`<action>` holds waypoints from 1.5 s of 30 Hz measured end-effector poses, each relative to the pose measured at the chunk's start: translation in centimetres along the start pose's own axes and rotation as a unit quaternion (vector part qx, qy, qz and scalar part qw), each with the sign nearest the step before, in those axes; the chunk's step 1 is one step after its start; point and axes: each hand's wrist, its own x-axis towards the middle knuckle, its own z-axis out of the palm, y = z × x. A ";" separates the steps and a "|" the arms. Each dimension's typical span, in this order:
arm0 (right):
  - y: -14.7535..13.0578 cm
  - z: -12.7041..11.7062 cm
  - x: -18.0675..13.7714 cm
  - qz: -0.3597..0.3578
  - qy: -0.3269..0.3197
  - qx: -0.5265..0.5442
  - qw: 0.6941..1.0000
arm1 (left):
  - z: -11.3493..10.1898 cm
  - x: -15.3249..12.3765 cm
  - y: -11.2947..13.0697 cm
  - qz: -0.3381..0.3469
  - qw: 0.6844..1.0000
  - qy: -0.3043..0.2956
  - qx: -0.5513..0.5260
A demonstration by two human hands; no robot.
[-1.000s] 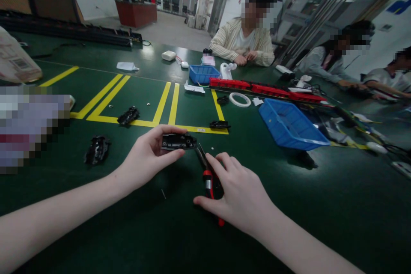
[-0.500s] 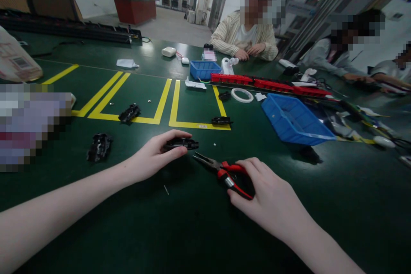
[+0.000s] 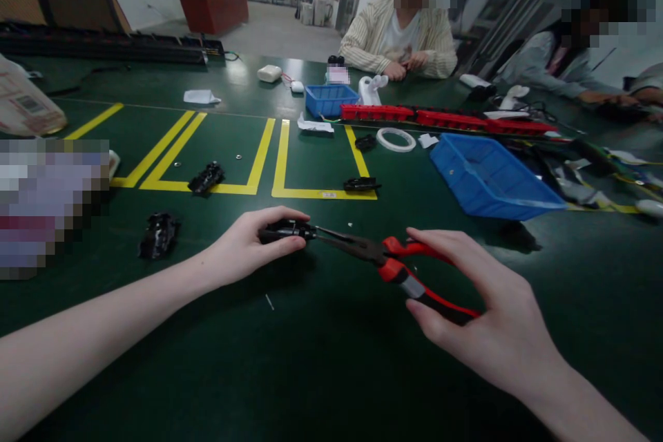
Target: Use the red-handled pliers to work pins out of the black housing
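My left hand (image 3: 262, 238) is closed round a small black plastic part (image 3: 284, 230), thumb in front and fingers behind. In my right hand (image 3: 479, 297) is a pair of needle-nose pliers (image 3: 386, 255) with red and black handles, held with the handles spread. The pliers' slim jaws reach the right end of the black part; whether they grip it cannot be made out. A thin metal pin (image 3: 269, 302) lies on the green table below my left hand. Another black part (image 3: 159, 235) rests left of that hand.
More black parts (image 3: 206, 178) lie by the yellow tape outlines (image 3: 222, 188). A blue bin (image 3: 497, 176) stands at right, with a white tape ring (image 3: 396, 139) and red strips (image 3: 445, 119) behind it. A person in a striped shirt (image 3: 367, 31) sits opposite.
The pliers have come up to the black part's right end, their handles spreading wider. My right hand has shifted right and slightly up. My left hand stays nearly in place.
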 end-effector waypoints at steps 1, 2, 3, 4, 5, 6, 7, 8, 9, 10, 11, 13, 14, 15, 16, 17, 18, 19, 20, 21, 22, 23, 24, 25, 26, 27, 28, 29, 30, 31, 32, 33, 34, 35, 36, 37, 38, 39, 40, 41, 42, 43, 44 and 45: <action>-0.1 0.2 0.0 -0.006 -0.006 0.001 1.000 | 0.1 0.0 0.0 0.012 1.000 -0.003 0.010; -0.1 0.4 -0.1 -0.011 -0.010 0.002 1.000 | 0.1 0.0 0.0 0.022 1.000 -0.007 0.020; -0.2 0.6 -0.1 -0.012 -0.014 0.006 1.000 | 0.1 0.0 -0.1 0.032 0.999 -0.011 0.029; -0.1 0.8 -0.1 -0.012 -0.015 0.014 1.000 | 0.2 0.0 -0.1 0.040 0.998 -0.016 0.038; -0.1 0.9 -0.1 -0.009 -0.018 0.025 0.999 | 0.2 0.0 -0.2 0.047 0.998 -0.021 0.045; -0.1 0.9 0.0 -0.003 -0.021 0.037 0.999 | 0.2 0.0 -0.2 0.053 0.997 -0.028 0.051; 0.0 0.9 0.0 0.005 -0.026 0.049 0.998 | 0.3 0.1 -0.3 0.058 0.996 -0.037 0.056; 0.0 0.9 0.0 0.014 -0.031 0.057 0.998 | 0.3 0.1 -0.4 0.065 0.995 -0.044 0.061; -0.1 0.9 0.0 0.022 -0.037 0.062 0.997 | 0.3 0.1 -0.5 0.071 0.994 -0.051 0.065; -0.1 0.8 0.1 0.027 -0.043 0.065 0.997 | 0.3 0.2 -0.5 0.078 0.993 -0.055 0.069; -0.1 0.8 0.1 0.033 -0.050 0.066 0.996 | 0.4 0.2 -0.5 0.084 0.992 -0.057 0.073; -0.2 0.8 0.1 0.041 -0.060 0.070 0.995 | 0.4 0.2 -0.5 0.092 0.991 -0.053 0.078; -0.2 0.8 0.0 0.046 -0.065 0.072 0.994 | 0.4 0.1 -0.4 0.094 0.991 -0.052 0.080; -0.2 0.9 0.0 0.051 -0.069 0.073 0.994 | 0.5 0.1 -0.3 0.095 0.991 -0.051 0.081; -0.2 0.9 0.0 0.055 -0.071 0.074 0.993 | 0.5 0.1 -0.2 0.095 0.991 -0.052 0.082; -0.2 1.0 0.0 0.058 -0.073 0.075 0.993 | 0.5 0.1 -0.2 0.095 0.991 -0.053 0.083; -0.1 1.0 0.0 0.060 -0.073 0.077 0.993 | 0.5 0.0 -0.1 0.096 0.990 -0.054 0.084; -0.1 1.1 0.0 0.061 -0.072 0.078 0.992 | 0.5 0.0 -0.1 0.098 0.990 -0.056 0.084; -0.1 1.2 0.0 0.062 -0.072 0.079 0.992 | 0.5 0.0 -0.1 0.100 0.990 -0.057 0.085; 0.0 1.2 0.0 0.062 -0.072 0.080 0.992 | 0.5 0.0 -0.1 0.102 0.989 -0.058 0.085; 0.0 1.3 0.0 0.062 -0.072 0.081 0.992 | 0.5 0.0 -0.1 0.104 0.989 -0.058 0.086; 0.0 1.4 0.0 0.062 -0.074 0.083 0.992 | 0.5 0.0 -0.1 0.105 0.989 -0.059 0.087; 0.0 1.4 0.0 0.063 -0.075 0.085 0.992 | 0.5 0.0 -0.1 0.107 0.989 -0.059 0.088; 0.0 1.5 0.0 0.064 -0.077 0.087 0.991 | 0.4 0.0 -0.1 0.107 0.989 -0.060 0.088; 0.0 1.5 0.0 0.066 -0.078 0.091 0.991 | 0.4 0.0 0.0 0.108 0.988 -0.061 0.087; 0.0 1.5 0.0 0.068 -0.077 0.094 0.990 | 0.4 0.0 0.0 0.109 0.988 -0.062 0.086; -0.1 1.4 0.0 0.068 -0.077 0.097 0.990 | 0.4 0.0 0.0 0.110 0.988 -0.064 0.086; -0.1 1.4 0.0 0.068 -0.078 0.097 0.990 | 0.4 0.0 0.0 0.111 0.988 -0.066 0.086; -0.1 1.4 0.0 0.067 -0.080 0.096 0.990 | 0.4 -0.1 0.0 0.112 0.988 -0.067 0.086; -0.2 1.3 0.0 0.065 -0.081 0.094 0.990 | 0.4 -0.1 0.0 0.114 0.987 -0.069 0.087; -0.2 1.2 0.0 0.063 -0.083 0.091 0.990 | 0.5 -0.1 0.0 0.116 0.987 -0.070 0.087; -0.2 1.2 -0.1 0.061 -0.085 0.087 0.991 | 0.5 -0.1 0.1 0.118 0.987 -0.072 0.086; -0.3 1.1 -0.1 0.057 -0.085 0.084 0.991 | 0.5 -0.2 0.1 0.121 0.986 -0.072 0.086; -0.3 1.1 -0.1 0.052 -0.083 0.083 0.992 | 0.5 -0.2 0.1 0.124 0.986 -0.070 0.086; -0.3 1.0 -0.1 0.047 -0.081 0.083 0.992 | 0.5 -0.3 0.1 0.128 0.986 -0.066 0.087; -0.3 1.0 -0.1 0.043 -0.078 0.082 0.993 | 0.5 -0.3 0.0 0.133 0.985 -0.060 0.087; -0.3 0.9 0.0 0.040 -0.075 0.081 0.993 | 0.5 -0.3 0.0 0.139 0.985 -0.050 0.088; -0.3 0.8 0.0 0.038 -0.071 0.080 0.994 | 0.5 -0.4 0.0 0.146 0.985 -0.038 0.088; -0.3 0.8 0.0 0.039 -0.067 0.077 0.994 | 0.5 -0.4 -0.1 0.155 0.984 -0.026 0.090; -0.3 0.7 0.0 0.040 -0.063 0.074 0.994 | 0.5 -0.5 -0.2 0.163 0.982 -0.014 0.092; -0.3 0.7 0.0 0.041 -0.058 0.071 0.995 | 0.5 -0.5 -0.2 0.171 0.981 -0.004 0.096; -0.3 0.7 0.0 0.039 -0.053 0.070 0.995 | 0.5 -0.5 -0.3 0.178 0.979 0.004 0.100; -0.3 0.7 0.0 0.038 -0.050 0.069 0.996 | 0.6 -0.5 -0.4 0.184 0.977 0.008 0.104; -0.3 0.7 0.0 0.034 -0.048 0.069 0.996 | 0.6 -0.5 -0.4 0.188 0.976 0.010 0.108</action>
